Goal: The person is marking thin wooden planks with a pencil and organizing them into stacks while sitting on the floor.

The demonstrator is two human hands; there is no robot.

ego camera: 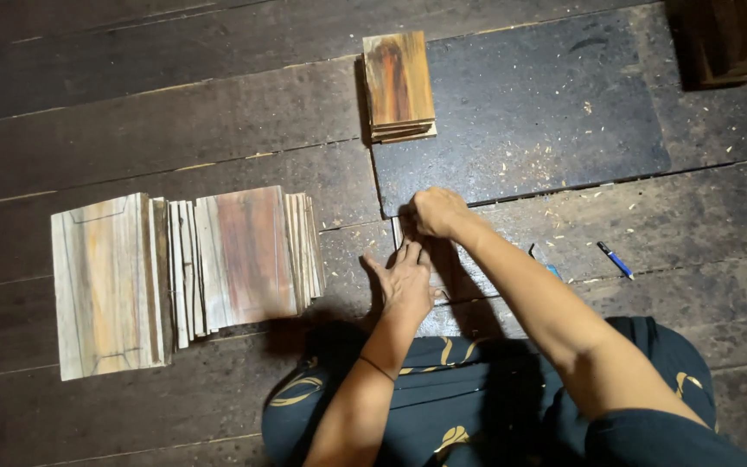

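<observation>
My left hand (405,281) lies flat, fingers spread, on a thin wooden sheet (397,235) that rests on the plank floor in front of my knees. At the sheet's far edge, my right hand (437,212) is curled into a fist with the knuckles up. Whatever it may hold is hidden inside the fingers. Only a pale edge of the sheet shows beside the hands; my arms and their shadow cover the rest.
Left of me are a large pale wooden panel (107,285) and a fanned pile of thin wooden sheets (248,255). A small stack of reddish sheets (399,85) lies farther off, beside a dark mat (529,112) strewn with shavings. A blue pen (616,259) lies at the right.
</observation>
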